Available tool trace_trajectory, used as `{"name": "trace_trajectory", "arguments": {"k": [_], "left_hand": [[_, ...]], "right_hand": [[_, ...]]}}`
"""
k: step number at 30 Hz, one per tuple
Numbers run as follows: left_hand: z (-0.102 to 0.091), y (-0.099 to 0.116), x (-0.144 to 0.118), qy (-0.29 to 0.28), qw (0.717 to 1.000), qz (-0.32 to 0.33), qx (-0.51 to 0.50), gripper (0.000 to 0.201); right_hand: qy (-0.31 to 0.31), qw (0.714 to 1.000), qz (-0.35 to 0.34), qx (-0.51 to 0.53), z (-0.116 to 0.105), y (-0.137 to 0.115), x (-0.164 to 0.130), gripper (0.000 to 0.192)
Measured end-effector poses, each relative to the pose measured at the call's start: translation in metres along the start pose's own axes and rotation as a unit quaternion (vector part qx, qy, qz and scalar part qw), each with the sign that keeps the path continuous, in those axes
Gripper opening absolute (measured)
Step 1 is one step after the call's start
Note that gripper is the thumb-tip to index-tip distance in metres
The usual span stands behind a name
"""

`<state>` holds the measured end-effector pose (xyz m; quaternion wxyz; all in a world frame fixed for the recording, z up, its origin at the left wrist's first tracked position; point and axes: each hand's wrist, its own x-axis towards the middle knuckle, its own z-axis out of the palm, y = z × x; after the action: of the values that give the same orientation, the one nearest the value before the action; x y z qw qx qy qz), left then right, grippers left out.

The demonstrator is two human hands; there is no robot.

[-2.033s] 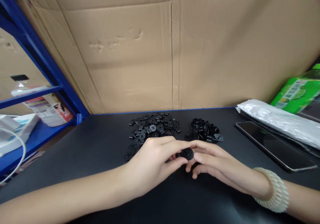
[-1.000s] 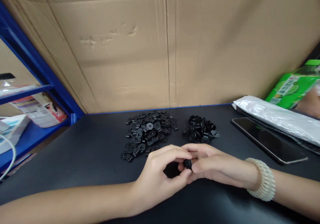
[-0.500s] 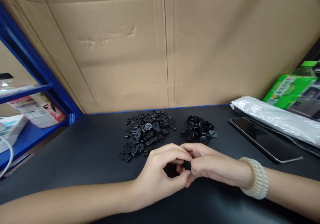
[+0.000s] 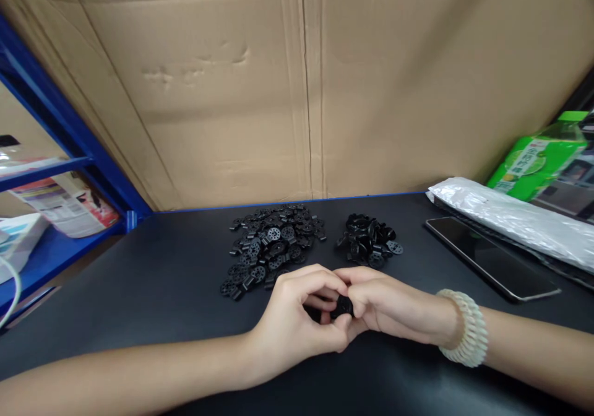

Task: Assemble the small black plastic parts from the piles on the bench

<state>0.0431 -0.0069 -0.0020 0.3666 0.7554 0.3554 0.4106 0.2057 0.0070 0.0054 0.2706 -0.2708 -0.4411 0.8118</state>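
Note:
My left hand (image 4: pixel 297 320) and my right hand (image 4: pixel 390 307) meet over the black table (image 4: pixel 139 292), fingertips pinched together on one small black plastic part (image 4: pixel 344 306). A cream coiled band sits on my right wrist (image 4: pixel 461 335). Just beyond my left hand lies a wide pile of flat black perforated discs (image 4: pixel 273 246). A smaller heap of black parts (image 4: pixel 369 241) lies beyond my right hand. The held part is mostly hidden by my fingers.
A dark phone (image 4: pixel 489 258) lies at the right, beside a silvery plastic bag (image 4: pixel 510 221) and a green package (image 4: pixel 533 162). A cardboard wall (image 4: pixel 301 88) closes the back. Blue shelving (image 4: pixel 55 174) with cartons stands at the left.
Both hands drew back toward me from the piles and closed tighter around the small black part. The view shifted slightly; the piles have not changed.

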Motion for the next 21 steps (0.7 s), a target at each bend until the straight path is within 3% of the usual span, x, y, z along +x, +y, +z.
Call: {"name": "trace_trajectory", "arguments": {"k": [9,18,21], "left_hand": [[0.003,-0.004,0.000,0.031,0.995,0.086,0.032,0.022],[0.001,-0.011,0.000,-0.003,0.981,0.174,0.088,0.021],[-0.001,-0.009,-0.002,-0.009,0.977,0.191,0.094,0.017]], "right_hand": [[0.028,0.999,0.016,-0.012,0.008,0.003,-0.003,0.027],[0.044,0.999,0.003,-0.009,0.005,0.008,-0.004,0.027],[0.012,1.000,-0.002,0.003,0.003,0.008,-0.003,0.031]]}}
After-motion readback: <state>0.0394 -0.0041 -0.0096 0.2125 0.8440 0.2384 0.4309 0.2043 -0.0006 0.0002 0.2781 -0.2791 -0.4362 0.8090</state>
